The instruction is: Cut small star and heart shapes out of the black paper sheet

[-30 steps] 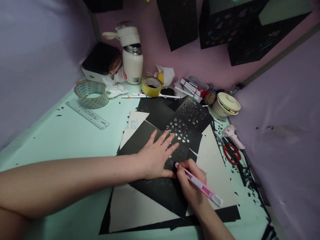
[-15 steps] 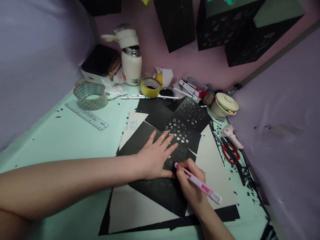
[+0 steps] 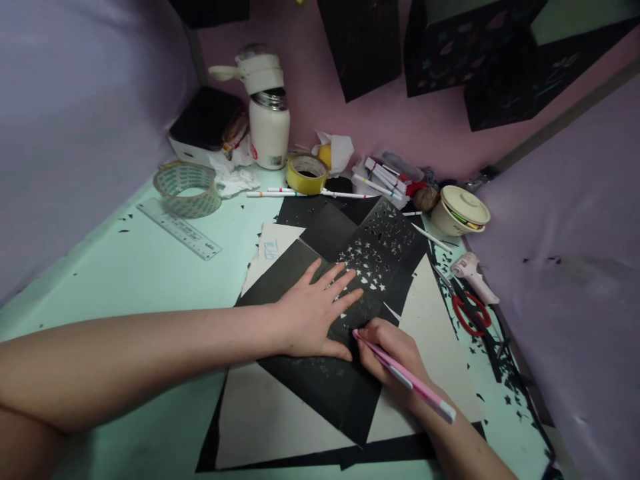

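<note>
My left hand (image 3: 315, 313) lies flat with spread fingers on a sheet of black card (image 3: 310, 387). Small stars, hearts and other shapes are cut through the card's far part. Just right of my left thumb, my right hand (image 3: 393, 350) grips a pink craft knife (image 3: 415, 383) like a pen. Its front end points down at the card beside my left fingers, and its white-tipped rear end slants toward me. The blade is too small and dark to make out. Under the black card lies a pale grey board (image 3: 270, 420).
Red-handled scissors (image 3: 471, 313), a glue gun (image 3: 475, 277) and black scraps lie at the right. Along the back stand a white bottle (image 3: 270, 130), yellow tape (image 3: 307, 175), markers (image 3: 383, 177) and a lidded bowl (image 3: 460, 210). A ruler (image 3: 180, 229) and a tape roll (image 3: 187, 190) are at the left.
The view has shifted slightly, so most things appear a little farther right. The craft knife's rear end has turned slightly as my right hand tilted. My left hand stays pressed on the card.
</note>
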The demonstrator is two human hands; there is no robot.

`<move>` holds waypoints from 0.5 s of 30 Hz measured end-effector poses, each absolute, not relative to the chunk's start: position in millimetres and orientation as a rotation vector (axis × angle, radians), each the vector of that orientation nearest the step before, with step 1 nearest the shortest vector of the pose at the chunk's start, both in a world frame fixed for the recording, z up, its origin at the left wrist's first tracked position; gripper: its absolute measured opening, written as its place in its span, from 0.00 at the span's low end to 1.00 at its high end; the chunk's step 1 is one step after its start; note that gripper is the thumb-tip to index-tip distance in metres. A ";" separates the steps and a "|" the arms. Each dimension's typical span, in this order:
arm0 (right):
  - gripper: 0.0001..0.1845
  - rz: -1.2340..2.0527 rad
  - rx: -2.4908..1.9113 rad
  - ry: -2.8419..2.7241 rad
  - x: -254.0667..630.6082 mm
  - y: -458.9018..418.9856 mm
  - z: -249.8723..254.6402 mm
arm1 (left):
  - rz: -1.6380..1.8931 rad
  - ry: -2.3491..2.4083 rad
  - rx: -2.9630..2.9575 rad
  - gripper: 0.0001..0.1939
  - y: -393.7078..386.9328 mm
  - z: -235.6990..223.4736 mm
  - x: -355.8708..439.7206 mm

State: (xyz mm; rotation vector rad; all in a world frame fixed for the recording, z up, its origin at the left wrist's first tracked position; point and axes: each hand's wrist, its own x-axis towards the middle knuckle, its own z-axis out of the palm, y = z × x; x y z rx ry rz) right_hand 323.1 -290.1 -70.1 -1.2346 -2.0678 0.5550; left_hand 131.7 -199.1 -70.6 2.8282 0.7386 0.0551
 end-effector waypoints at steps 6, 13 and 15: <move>0.10 0.418 -1.195 -2.112 318.3 -290.8 -72.3 | 0.036 0.735 2.826 0.50 -198.4 -69.9 131.4; 0.14 0.383 -1.179 -2.109 315.3 -288.3 -67.1 | 0.022 0.739 2.822 0.50 -198.1 -68.3 133.0; 0.13 0.379 -1.194 -2.101 316.0 -289.1 -68.1 | 0.016 0.737 2.817 0.50 -198.0 -68.1 133.2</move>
